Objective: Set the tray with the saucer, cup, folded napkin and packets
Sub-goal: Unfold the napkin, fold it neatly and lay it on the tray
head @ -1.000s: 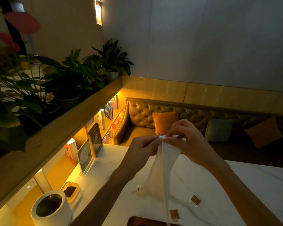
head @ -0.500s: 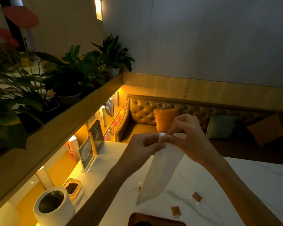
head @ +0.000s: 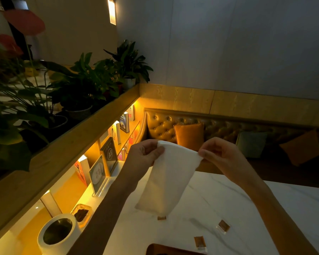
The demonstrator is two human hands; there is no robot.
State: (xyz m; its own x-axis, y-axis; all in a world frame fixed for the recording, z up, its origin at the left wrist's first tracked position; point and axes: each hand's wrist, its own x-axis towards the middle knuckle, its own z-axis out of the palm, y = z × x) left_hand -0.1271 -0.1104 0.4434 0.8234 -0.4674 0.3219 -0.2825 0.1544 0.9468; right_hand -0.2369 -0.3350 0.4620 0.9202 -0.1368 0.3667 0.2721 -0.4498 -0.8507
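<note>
The left hand (head: 144,155) and right hand (head: 221,155) have drawn apart. Half a second ago they pinched the white napkin (head: 168,181) at one point; now each pinches a top corner, and the napkin hangs spread in the air above the marble table (head: 276,205). Folding seems under way, not finished. Three packets (head: 199,242) lie loose just beyond the tray (head: 166,250) at the table's near edge.

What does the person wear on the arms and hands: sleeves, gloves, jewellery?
Nothing worn shows. The left hand and the right hand have no gloves and no ring that I can see. The left forearm and right forearm are without sleeves up to the frame's edge, and neither wrist has a watch or bracelet.
</note>
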